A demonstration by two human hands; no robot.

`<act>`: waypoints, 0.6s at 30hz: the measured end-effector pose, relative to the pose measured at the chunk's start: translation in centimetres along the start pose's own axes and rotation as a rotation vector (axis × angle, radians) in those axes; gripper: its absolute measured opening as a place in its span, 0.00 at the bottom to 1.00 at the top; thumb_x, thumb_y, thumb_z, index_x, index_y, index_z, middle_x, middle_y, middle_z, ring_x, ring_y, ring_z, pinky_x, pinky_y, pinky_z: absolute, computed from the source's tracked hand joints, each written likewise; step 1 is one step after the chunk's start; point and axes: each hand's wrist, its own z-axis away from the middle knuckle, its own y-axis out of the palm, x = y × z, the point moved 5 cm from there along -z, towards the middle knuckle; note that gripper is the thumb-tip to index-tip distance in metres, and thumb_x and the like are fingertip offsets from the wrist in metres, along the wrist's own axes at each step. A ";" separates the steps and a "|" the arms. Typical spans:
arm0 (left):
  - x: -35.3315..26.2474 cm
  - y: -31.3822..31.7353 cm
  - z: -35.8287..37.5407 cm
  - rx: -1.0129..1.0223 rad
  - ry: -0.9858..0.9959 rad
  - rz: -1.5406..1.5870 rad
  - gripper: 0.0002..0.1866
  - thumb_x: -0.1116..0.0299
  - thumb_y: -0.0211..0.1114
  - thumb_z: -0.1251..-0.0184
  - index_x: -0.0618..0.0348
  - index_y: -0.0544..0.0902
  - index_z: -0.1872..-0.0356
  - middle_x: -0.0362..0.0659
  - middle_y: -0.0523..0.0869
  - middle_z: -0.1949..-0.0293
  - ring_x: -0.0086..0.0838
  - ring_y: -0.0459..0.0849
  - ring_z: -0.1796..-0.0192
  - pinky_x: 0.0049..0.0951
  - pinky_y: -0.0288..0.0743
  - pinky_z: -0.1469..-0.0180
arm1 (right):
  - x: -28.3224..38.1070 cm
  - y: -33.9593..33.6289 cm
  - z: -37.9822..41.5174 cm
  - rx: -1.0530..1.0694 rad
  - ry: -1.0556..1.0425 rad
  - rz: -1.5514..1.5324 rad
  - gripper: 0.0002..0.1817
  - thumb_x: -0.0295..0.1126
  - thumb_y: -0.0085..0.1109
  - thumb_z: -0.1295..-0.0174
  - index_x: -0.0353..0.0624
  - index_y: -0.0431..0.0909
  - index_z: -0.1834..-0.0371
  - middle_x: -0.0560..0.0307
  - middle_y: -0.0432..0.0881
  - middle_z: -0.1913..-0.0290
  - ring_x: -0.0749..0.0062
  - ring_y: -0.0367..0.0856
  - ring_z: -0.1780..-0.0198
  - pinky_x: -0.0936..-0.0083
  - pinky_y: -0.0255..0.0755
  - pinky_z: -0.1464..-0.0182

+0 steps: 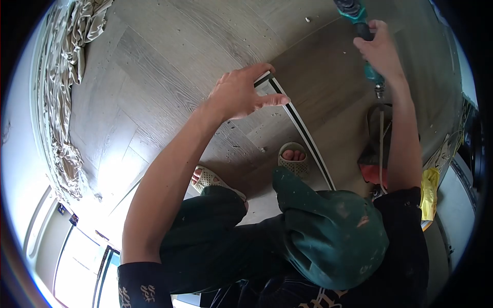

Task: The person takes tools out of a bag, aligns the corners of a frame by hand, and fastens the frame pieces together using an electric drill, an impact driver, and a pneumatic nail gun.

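My left hand [239,92] is closed around the far corner of a framed panel [306,134]. Its thumb lies over the panel's white-and-black edge and its fingers wrap the far side. The panel's face looks like glass or mirror, and its near end runs down to my knee. My right hand [381,51] grips a teal and black cordless drill [374,74], held off to the right, apart from the panel. The drill's silver chuck points back toward me; whether a bit sits in it is too small to tell.
Small debris dots the wood-look floor [174,56]. A dark bag with red [372,172] stands below the drill, near a yellow bag [430,192]. Beige curtain fabric [64,108] hangs at left. My sandalled feet [294,158] are close to the panel.
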 end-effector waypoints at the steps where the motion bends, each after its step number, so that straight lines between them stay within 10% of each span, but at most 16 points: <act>1: -0.2 -0.4 -0.1 0.111 -0.080 0.033 0.54 0.19 0.67 0.57 0.50 0.77 0.35 0.47 0.88 0.54 0.35 0.85 0.61 0.41 0.79 0.47 | 0.8 -1.2 0.0 0.006 0.005 0.001 0.34 0.39 0.70 0.40 0.32 0.65 0.37 0.51 0.83 0.62 0.69 0.83 0.69 0.71 0.77 0.63; 4: -0.4 -0.1 0.1 0.346 -0.237 0.103 0.55 0.18 0.63 0.56 0.46 0.74 0.31 0.48 0.84 0.38 0.46 0.82 0.35 0.49 0.71 0.30 | 2.0 -2.9 0.4 0.223 0.155 -0.309 0.26 0.39 0.69 0.37 0.34 0.71 0.45 0.60 0.79 0.68 0.82 0.76 0.75 0.80 0.72 0.70; 7: 0.0 0.1 0.0 0.122 -0.107 0.086 0.52 0.21 0.70 0.57 0.50 0.78 0.37 0.47 0.90 0.56 0.30 0.86 0.75 0.38 0.86 0.54 | 1.3 -2.2 0.8 0.345 0.226 -0.470 0.20 0.40 0.67 0.35 0.38 0.72 0.51 0.62 0.78 0.69 0.82 0.75 0.75 0.79 0.71 0.70; 12: 0.0 0.0 0.1 0.113 -0.100 0.079 0.51 0.21 0.69 0.56 0.50 0.78 0.37 0.46 0.90 0.57 0.31 0.87 0.72 0.39 0.86 0.54 | -2.3 1.7 2.1 0.457 0.354 -0.898 0.16 0.44 0.66 0.32 0.44 0.73 0.61 0.65 0.77 0.70 0.82 0.75 0.74 0.80 0.71 0.69; 15: -0.2 -0.2 0.1 0.224 -0.152 0.042 0.54 0.18 0.63 0.54 0.45 0.75 0.31 0.46 0.82 0.36 0.47 0.80 0.33 0.50 0.69 0.28 | -5.5 3.4 2.7 0.478 0.366 -1.065 0.17 0.47 0.66 0.31 0.46 0.73 0.61 0.65 0.77 0.70 0.82 0.76 0.73 0.80 0.72 0.67; 18: -0.1 0.0 0.1 0.249 -0.179 0.049 0.54 0.18 0.63 0.54 0.45 0.75 0.31 0.46 0.82 0.36 0.47 0.81 0.34 0.50 0.70 0.28 | -5.5 3.6 3.0 0.451 0.411 -1.022 0.19 0.49 0.66 0.32 0.47 0.72 0.62 0.65 0.76 0.71 0.82 0.77 0.72 0.80 0.73 0.67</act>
